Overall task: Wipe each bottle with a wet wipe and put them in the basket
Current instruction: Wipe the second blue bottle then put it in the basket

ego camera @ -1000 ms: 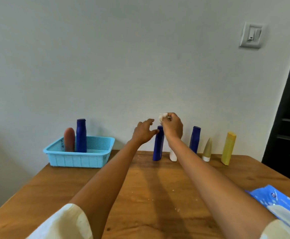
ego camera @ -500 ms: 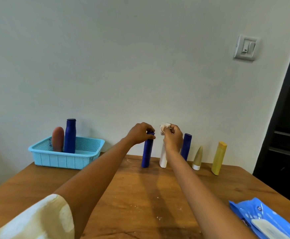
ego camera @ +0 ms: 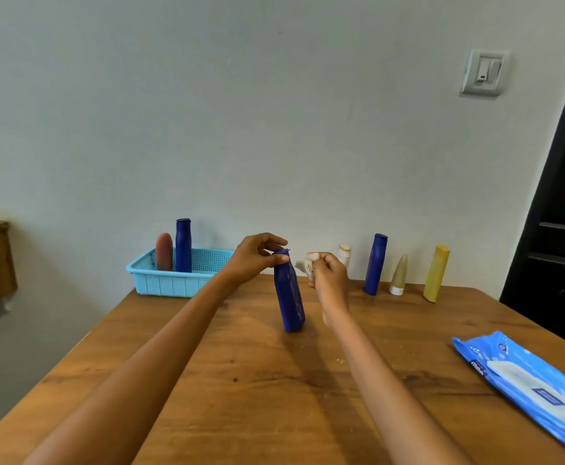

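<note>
Left hand (ego camera: pixel 257 258) curled over the cap end of a dark blue bottle (ego camera: pixel 289 293), fingertips and thumb pinching the top; smooth matte plastic, tall and slightly flattened, tilted with the top leaning left, base at or just above the wooden table (ego camera: pixel 241 380), contact hard to tell. Right hand (ego camera: pixel 328 280) just right of that bottle, fingers closed around a crumpled white wet wipe (ego camera: pixel 304 265), a soft wad poking out toward the bottle top, apart from it by a narrow gap.

Far left on the table, near the wall: light blue basket (ego camera: pixel 173 283), rectangular, perforated mesh walls with ribbed lower band, holding a rounded reddish-brown bottle (ego camera: pixel 164 251) and an upright blue bottle (ego camera: pixel 183 245) side by side at its left end; right part of the basket open.

Along the far edge to the right: a white bottle (ego camera: pixel 344 253) partly hidden behind the right hand, a second tall blue bottle (ego camera: pixel 376 264), a tapered beige tube (ego camera: pixel 399 275) standing on its white cap, and a yellow bottle (ego camera: pixel 436 278) leaning slightly, each standing apart from the next.

Near right: glossy blue wipes pack (ego camera: pixel 526 380), flat soft plastic with a white flap, lying diagonally and running off the right edge.

Table surface of warm brown grain, scattered with pale specks; broad bare stretch between the forearms and toward the near edge. Left table edge falling away toward a grey floor; pale wall directly behind the far edge.
</note>
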